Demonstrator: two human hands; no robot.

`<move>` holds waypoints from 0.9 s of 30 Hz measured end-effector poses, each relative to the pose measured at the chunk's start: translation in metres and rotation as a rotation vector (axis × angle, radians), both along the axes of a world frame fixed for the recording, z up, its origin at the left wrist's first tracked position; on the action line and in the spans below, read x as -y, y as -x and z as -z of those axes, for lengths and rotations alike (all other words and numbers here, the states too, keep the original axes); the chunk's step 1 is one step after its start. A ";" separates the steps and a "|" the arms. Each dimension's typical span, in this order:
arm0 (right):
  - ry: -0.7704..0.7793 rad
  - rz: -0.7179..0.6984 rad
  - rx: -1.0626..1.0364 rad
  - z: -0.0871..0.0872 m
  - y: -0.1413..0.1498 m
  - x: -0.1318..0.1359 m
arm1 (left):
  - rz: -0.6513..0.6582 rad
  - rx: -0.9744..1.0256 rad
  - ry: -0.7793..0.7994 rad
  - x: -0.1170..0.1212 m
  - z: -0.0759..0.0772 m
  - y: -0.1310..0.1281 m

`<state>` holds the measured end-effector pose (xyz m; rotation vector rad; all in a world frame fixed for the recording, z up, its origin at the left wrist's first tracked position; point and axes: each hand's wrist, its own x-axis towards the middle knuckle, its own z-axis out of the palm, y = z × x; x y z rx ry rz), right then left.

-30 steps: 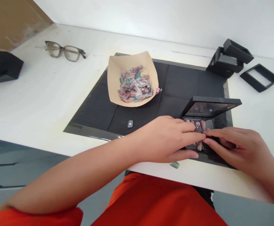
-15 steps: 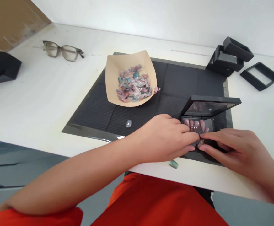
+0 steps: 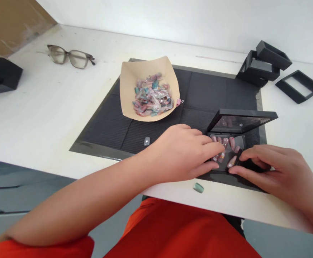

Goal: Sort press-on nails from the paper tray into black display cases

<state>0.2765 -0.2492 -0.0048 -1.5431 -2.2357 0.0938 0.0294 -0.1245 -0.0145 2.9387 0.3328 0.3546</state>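
Observation:
A black hinged case with a clear-windowed lid raised lies near the table's front edge. Several pinkish press-on nails lie inside, some of them under my fingers. My left hand reaches over the case's left side, its index fingertip on or just above the nails and its thumb apart from it. On the right, my right hand has thumb and index finger parted beside one press-on nail; its other fingers curl under. I see nothing gripped in either hand.
A paper tray of wrapped nails stands on the black mat. A grey star nail and a green nail lie loose. Black frames are at right, glasses at back left, a black box at far left.
My fingertips met over the case earlier; now they have parted, left hand drawn leftward and right hand's index finger rightward. More nails inside the case show between them.

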 end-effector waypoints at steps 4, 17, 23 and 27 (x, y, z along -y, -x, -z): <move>0.013 -0.036 0.002 0.002 -0.001 -0.001 | 0.010 0.018 0.065 -0.003 -0.004 0.002; 0.087 -0.120 -0.016 0.006 -0.005 -0.001 | 0.011 0.022 0.002 -0.004 -0.003 0.003; 0.089 -0.108 -0.016 0.006 -0.006 -0.002 | -0.002 -0.022 -0.028 -0.001 -0.001 0.001; 0.079 -0.138 -0.012 0.005 -0.006 -0.002 | 0.003 -0.009 -0.041 0.002 -0.001 0.000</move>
